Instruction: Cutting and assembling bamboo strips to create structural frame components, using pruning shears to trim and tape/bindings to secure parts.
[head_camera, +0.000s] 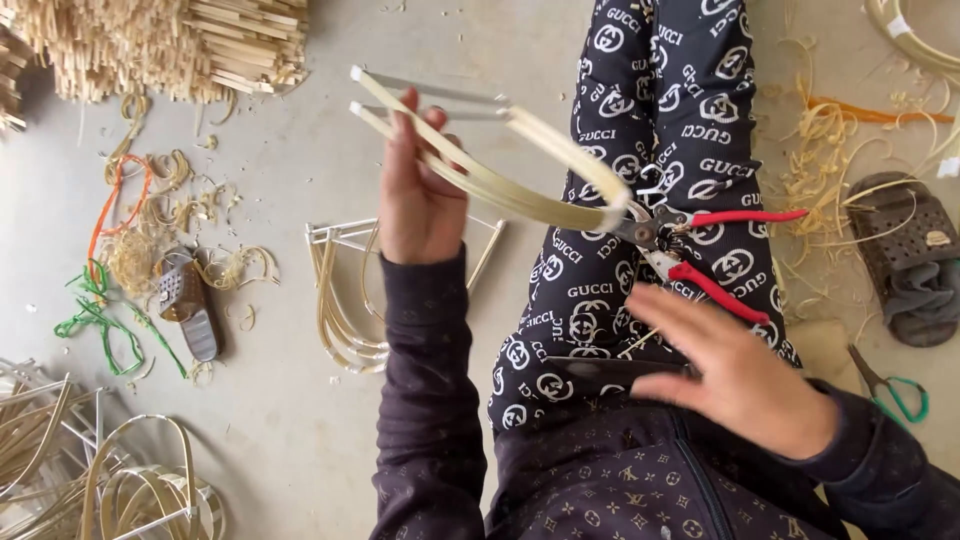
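A bent bundle of pale bamboo strips (500, 170), curved into a U with its free ends pointing up and left, hangs in the air above the person's lap, well clear of the concrete floor (290, 420). The left hand (420, 200) is closed around the bundle near its open ends, thumb and fingers pinching the strips together. At the bend of the U, the blades of red-handled pruning shears (690, 250) bite on or lie against the strips; I cannot tell which. The shears' handles stand spread apart. The right hand (745, 375) lies just below the lower handle with its fingers loose and mostly spread, touching the handle at most, not gripping it.

Below the bundle, on the floor, lies a stack of finished bent frames (345, 300). Further left are a sandal (185, 300), green cord (95, 320) and curled shavings. A heap of cut sticks (160, 40) fills the top left corner, and more hoops (110, 480) the bottom left. Small green-handled scissors (895, 395) lie at the right edge, below another sandal (910, 260).

With the right hand slack, the shears look poorly supported and could slip off the bend and drop onto the lap. The sprung strips could also snap open if the left-hand pinch loosens.
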